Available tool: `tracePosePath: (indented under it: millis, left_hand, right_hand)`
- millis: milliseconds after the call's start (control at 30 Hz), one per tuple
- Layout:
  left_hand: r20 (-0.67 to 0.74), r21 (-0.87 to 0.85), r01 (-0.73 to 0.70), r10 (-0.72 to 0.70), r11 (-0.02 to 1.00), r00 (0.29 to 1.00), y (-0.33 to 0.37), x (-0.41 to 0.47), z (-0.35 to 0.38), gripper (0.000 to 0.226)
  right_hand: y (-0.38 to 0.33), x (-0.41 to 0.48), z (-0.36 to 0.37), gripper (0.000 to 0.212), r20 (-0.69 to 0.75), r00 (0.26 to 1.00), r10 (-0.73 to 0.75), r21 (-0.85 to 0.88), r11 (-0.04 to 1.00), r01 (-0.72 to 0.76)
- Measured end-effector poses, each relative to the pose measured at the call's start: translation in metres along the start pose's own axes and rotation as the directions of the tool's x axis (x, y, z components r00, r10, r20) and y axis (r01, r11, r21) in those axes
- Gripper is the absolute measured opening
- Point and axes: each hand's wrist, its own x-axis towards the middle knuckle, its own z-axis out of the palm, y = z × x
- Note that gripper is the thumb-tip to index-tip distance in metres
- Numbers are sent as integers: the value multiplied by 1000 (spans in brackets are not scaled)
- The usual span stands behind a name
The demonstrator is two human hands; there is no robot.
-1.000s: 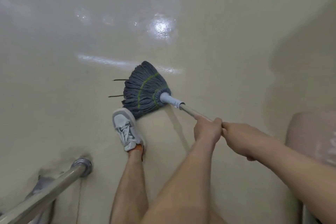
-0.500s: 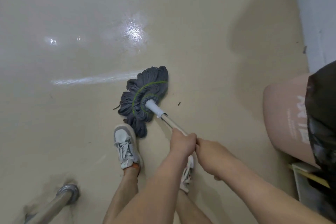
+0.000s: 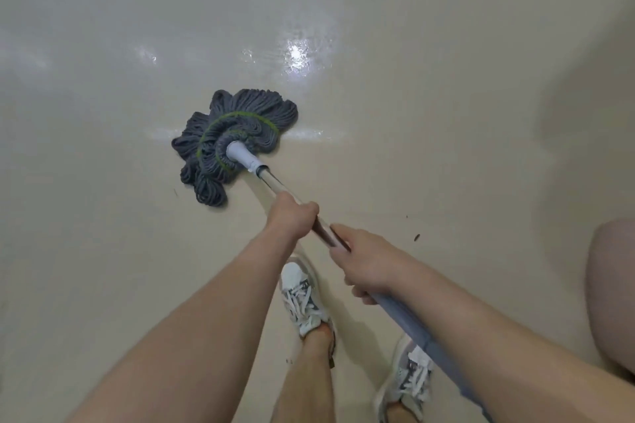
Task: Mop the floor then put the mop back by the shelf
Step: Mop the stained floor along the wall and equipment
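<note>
Mop head lies spread on the wet floor ahead, left hand and right hand both closed around its handle, mopping likely underway; next, another stroke.

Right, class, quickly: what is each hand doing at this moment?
Left hand: closed around the mop handle, lower down near the mop head.
Right hand: closed around the same handle, higher up.
</note>
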Motion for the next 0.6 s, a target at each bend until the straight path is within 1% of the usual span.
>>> tracePosePath:
  millis: [67, 133, 233, 267, 333, 367, 433, 500, 567, 600]
  left_hand:
    - [14, -13, -3, 3, 1000, 1000, 14, 17, -19, 42]
    - [-21, 15, -57, 57, 998, 998, 23, 29, -40, 50]
    - [-119, 47, -127, 131, 991, 984, 28, 46, -77, 43]
    - [-129, 39, -133, 137, 990, 982, 30, 50, -90, 37]
    - [-131, -9, -122, 120, 992, 984, 35, 58, -112, 19]
    - [-138, -48, -122, 114, 991, 984, 37, 61, -117, 13]
    - [-120, -129, -118, 103, 985, 987, 44, 60, -114, 18]
    - [-73, -136, -130, 121, 982, 990, 54, 51, -93, 9]
    - [-8, -127, -150, 150, 981, 989, 68, 42, -58, 33]
    - [20, -114, -167, 171, 979, 985, 77, 36, -42, 40]
  right_hand:
    - [-31, 15, -4, 18, -68, 998, -19, -13, 1000, 18]
    - [-68, 34, -6, 19, -87, 993, -74, -39, 997, 71]
    - [-118, 62, 0, 30, -101, 990, -101, 12, 995, 103]
    - [-131, 70, 4, 31, -112, 990, -87, 39, 995, 92]
    - [-149, 83, 12, 27, -126, 990, -64, 114, 990, 79]
    - [-153, 85, 14, 25, -139, 988, -59, 143, 986, 80]
    - [-150, 83, 13, 25, -175, 983, -47, 159, 984, 75]
    - [-133, 75, -1, 25, -219, 975, -38, 166, 983, 75]
    - [-108, 63, -24, 25, -271, 963, -11, 193, 979, 66]
    - [-95, 55, -37, 24, -292, 956, -1, 202, 977, 63]
